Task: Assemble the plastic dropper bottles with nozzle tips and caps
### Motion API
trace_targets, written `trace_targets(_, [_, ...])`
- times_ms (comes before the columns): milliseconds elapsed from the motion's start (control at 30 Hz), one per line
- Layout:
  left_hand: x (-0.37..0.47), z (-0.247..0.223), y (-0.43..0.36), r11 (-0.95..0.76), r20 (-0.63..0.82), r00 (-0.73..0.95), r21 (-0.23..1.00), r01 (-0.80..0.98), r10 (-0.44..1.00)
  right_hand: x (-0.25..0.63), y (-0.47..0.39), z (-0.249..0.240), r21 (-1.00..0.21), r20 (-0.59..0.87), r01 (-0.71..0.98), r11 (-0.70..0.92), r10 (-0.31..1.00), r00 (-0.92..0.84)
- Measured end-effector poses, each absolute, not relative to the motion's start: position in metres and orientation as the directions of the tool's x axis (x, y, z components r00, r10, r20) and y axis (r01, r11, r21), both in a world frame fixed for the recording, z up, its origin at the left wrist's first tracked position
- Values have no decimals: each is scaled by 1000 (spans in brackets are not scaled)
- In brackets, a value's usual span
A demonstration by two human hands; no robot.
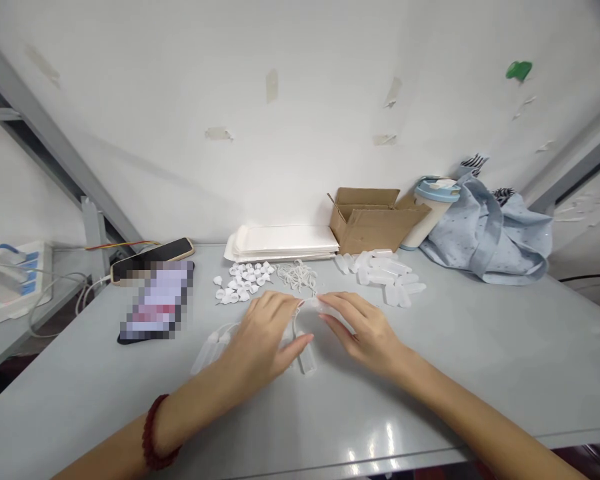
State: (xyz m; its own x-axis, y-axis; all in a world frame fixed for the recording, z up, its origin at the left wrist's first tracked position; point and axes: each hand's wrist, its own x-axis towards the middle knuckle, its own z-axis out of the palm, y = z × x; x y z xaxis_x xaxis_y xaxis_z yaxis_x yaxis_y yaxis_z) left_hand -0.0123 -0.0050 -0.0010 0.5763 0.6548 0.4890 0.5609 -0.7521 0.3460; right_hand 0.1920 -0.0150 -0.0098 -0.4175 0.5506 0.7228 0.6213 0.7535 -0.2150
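My left hand is over the table, thumb spread from the fingers, its fingertips touching a white cord. Fingers stretched and thumb apart, my right hand meets the cord's upper end, by a small translucent piece. A clear plastic tube hangs off that cord and lies flat between the hands. More corded tubes lie left of my left hand, which partly hides them. Beyond the hands are white caps, a heap of loose white cords and a pile of clear tubes.
White flat boxes and an open cardboard box stand by the wall. Right of them are a tumbler and a blue fabric bag. Two phones and a power strip are at left.
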Motion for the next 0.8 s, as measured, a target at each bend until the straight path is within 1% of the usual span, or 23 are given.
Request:
trace_targets(67, [-9,-1,-14,-803,432,689,176,569,582,194,-13,-10,-222,734,642,734,559,-385])
trace_targets(100, [-8,-1,-19,-817,397,726,124,564,561,194,-13,-10,-224,737,648,728,561,-376])
trace_targets(167, [-5,-1,-25,-820,333,761,70,568,556,194,-12,-10,-231,734,654,720,571,-369])
trace_targets(233, [-3,-3,-27,-809,280,769,56,585,575,194,-12,-11,-243,723,653,717,583,-371])
trace_targets(433, [-6,-4,-21,-783,169,764,123,610,622,196,-12,-12,-306,687,630,714,623,-373])
trace_targets(600, [-10,2,-20,-767,133,757,179,616,639,196,-11,-14,-372,653,616,694,668,-358])
trace_targets(700, [-11,4,-19,-770,163,755,214,602,635,195,-12,-14,-426,635,599,678,696,-336])
trace_targets(800, [-11,3,-18,-766,277,716,280,579,641,193,-14,-12,-494,608,571,656,730,-312])
